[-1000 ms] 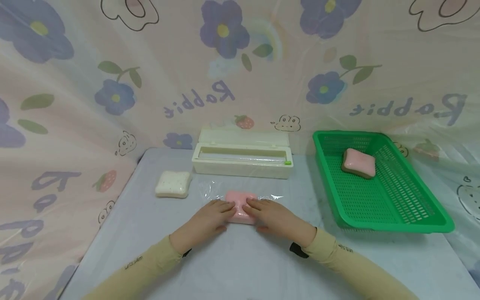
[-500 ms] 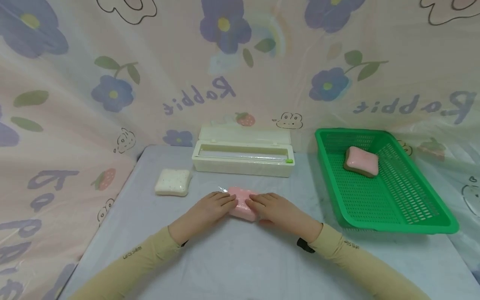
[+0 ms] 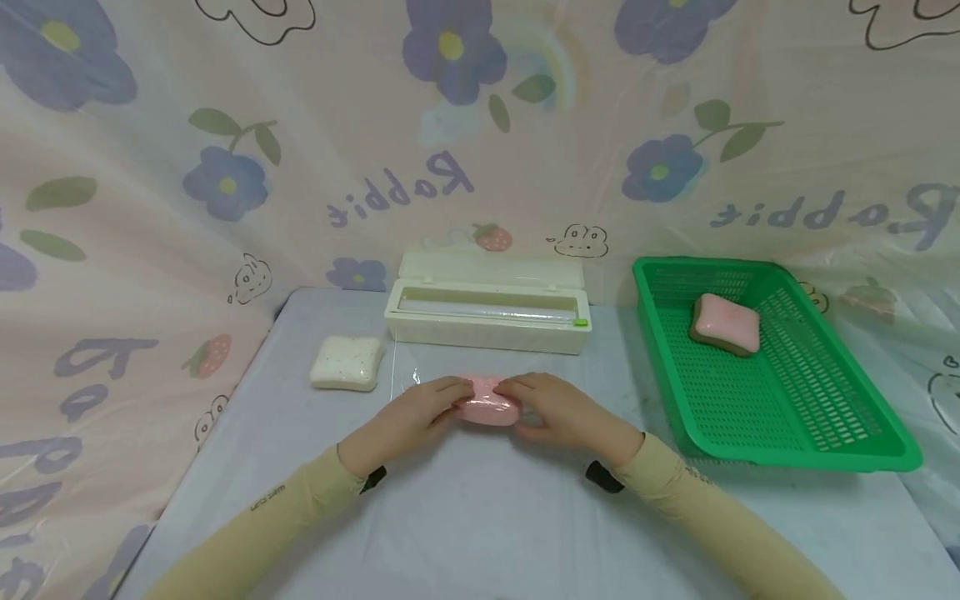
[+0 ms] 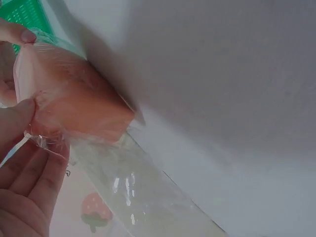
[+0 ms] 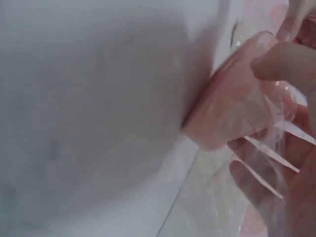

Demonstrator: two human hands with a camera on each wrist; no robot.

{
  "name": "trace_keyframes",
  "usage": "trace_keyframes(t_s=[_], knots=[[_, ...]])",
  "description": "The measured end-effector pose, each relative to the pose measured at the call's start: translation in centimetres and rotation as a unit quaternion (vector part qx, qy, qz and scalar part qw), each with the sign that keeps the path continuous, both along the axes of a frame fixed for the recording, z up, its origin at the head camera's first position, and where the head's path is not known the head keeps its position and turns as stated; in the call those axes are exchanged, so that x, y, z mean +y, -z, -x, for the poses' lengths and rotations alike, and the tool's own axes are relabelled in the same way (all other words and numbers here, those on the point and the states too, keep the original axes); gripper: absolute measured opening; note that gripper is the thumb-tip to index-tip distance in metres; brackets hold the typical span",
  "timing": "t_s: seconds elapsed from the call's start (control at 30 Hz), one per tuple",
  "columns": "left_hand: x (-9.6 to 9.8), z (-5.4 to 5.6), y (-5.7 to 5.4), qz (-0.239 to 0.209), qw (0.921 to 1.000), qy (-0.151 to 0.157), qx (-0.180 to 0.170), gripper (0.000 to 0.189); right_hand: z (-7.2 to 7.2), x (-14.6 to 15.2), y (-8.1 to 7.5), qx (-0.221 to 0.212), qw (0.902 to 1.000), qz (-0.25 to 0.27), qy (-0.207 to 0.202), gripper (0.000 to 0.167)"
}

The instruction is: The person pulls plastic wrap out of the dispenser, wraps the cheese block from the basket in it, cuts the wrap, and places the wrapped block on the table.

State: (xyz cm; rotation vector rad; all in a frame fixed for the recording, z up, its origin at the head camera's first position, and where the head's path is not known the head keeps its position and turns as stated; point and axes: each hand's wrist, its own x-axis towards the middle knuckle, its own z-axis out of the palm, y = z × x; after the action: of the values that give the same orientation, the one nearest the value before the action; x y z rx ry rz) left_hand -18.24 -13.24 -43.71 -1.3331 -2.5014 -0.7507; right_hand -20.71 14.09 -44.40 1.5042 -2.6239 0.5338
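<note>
A pink, rounded block (image 3: 489,406) shaped like a slice of bread is tilted up between both hands at the middle of the table, with clear cling film (image 4: 129,192) around it. My left hand (image 3: 417,415) grips its left end, thumb on the near face and fingers behind, as the left wrist view shows. On the opposite end my right hand (image 3: 562,412) holds it the same way, its thumb pressing the film-covered face of the block (image 5: 232,106). Loose film trails from the block's far side, toward the dispenser in the head view.
Behind the hands stands a white cling film dispenser (image 3: 487,335), lid up, roll showing. A white speckled block (image 3: 347,363) lies to the left. On the right, a green basket (image 3: 663,375) holds another pink block (image 3: 726,323) with brown sides. A printed curtain hangs behind the table.
The pink block lay flat under the fingertips, then turned slightly; now it is tipped up and gripped from both ends. Loose film shows again at its left.
</note>
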Motion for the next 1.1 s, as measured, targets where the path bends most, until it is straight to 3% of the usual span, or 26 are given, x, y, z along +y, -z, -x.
trace_keyframes(t_s=[0.17,0.3,0.43,0.63,0.7,0.87,0.93,1.1], knots=[[-0.3,1.6,-0.4,-0.022,0.9965,-0.013,-0.079,0.026,1.2,-0.4,-0.4,-0.098,0.994,0.028,0.04,0.048],[-0.7,3.1,-0.4,-0.056,0.9851,-0.014,-0.162,0.029,2.5,-0.4,-0.6,-0.192,0.9769,0.074,0.059,0.039],[-0.9,4.7,-0.5,-0.096,0.9628,-0.027,-0.251,0.034,3.7,-0.3,-0.6,-0.256,0.9567,0.121,0.07,0.029],[-1.3,6.6,-0.4,-0.147,0.9206,-0.037,-0.36,0.045,4.8,-0.2,0.0,-0.288,0.936,0.169,0.111,0.031],[-1.1,6.9,-0.7,-0.167,0.9142,-0.036,-0.368,0.045,4.8,-0.4,0.1,-0.289,0.9297,0.182,0.139,0.037],[-0.8,7.9,-0.4,-0.188,0.9232,-0.044,-0.332,0.041,4.6,-0.9,0.2,-0.272,0.9167,0.217,0.198,0.045],[-0.8,8.4,0.0,-0.191,0.9236,-0.062,-0.327,0.041,4.5,-1.1,0.3,-0.261,0.9118,0.23,0.217,0.045],[-0.8,9.1,0.1,-0.215,0.9114,-0.126,-0.327,0.033,4.4,-1.4,0.3,-0.227,0.8988,0.26,0.27,0.033]])
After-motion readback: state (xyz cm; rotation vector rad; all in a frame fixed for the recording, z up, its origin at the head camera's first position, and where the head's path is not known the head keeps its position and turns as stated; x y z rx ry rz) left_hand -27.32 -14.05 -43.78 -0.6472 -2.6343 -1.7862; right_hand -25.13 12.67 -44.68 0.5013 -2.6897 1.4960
